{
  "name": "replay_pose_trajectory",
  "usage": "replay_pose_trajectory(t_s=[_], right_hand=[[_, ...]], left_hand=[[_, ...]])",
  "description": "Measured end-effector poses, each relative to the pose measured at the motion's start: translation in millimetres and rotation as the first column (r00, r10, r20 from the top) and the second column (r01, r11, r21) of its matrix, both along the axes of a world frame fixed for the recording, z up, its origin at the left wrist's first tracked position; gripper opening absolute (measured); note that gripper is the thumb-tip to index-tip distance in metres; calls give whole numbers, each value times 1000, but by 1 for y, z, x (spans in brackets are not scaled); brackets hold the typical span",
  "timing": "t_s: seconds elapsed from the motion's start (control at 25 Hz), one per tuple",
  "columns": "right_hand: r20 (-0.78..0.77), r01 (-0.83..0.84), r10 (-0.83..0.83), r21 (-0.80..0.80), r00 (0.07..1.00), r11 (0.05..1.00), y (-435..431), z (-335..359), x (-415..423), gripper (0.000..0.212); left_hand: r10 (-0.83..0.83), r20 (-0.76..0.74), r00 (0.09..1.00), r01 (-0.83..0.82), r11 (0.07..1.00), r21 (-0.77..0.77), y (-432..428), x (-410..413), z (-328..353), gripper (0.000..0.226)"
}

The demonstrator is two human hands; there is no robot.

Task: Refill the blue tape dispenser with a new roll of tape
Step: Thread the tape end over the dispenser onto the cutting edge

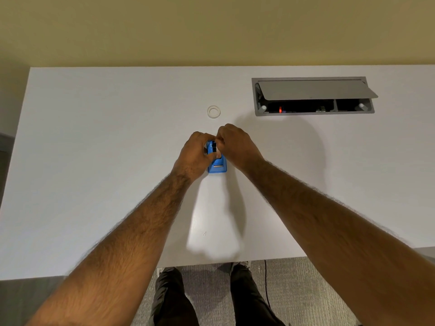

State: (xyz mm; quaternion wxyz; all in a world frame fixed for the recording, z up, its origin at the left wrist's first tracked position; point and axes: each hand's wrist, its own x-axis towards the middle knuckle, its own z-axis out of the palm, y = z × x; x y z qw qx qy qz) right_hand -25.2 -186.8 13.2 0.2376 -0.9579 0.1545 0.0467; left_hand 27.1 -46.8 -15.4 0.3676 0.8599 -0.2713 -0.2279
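Observation:
The blue tape dispenser (217, 167) stands on the white table (94, 161) near the middle, its cutter end toward me. My left hand (195, 156) grips its left side, fingers curled round the body. My right hand (237, 147) comes in from the right, its fingers curled over the top of the dispenser, pinching at a black part (214, 147) in the slot. What lies under the fingers is hidden. A small clear ring of tape (213, 112) lies flat on the table just beyond both hands, untouched.
A grey cable hatch (313, 96) with its lid raised is set into the table at the back right. The yellow wall runs behind the table. My legs and grey carpet show below the table's front edge.

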Motion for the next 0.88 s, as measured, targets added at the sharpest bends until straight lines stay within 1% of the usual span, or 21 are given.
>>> replay_pose_trajectory(t_s=[0.16,0.28,0.44,0.52,0.88], right_hand=[[-20,-11,11,12,1000,1000,-1,3,3,13],[-10,-15,16,59,1000,998,-6,7,2,15],[-21,-97,97,-7,995,995,-3,8,1,16],[-9,-84,83,-30,996,996,-1,5,2,16],[-10,21,-21,43,1000,999,-2,-2,4,14]], left_hand=[[6,-21,1000,-6,1000,1,0,1,1,38],[11,-26,1000,-10,1000,22,0,1,1,40],[2,-26,1000,-2,1000,17,1,1,2,41],[2,-31,1000,-1,1000,10,1,1,3,40],[-12,-22,1000,13,1000,10,2,0,3,37]])
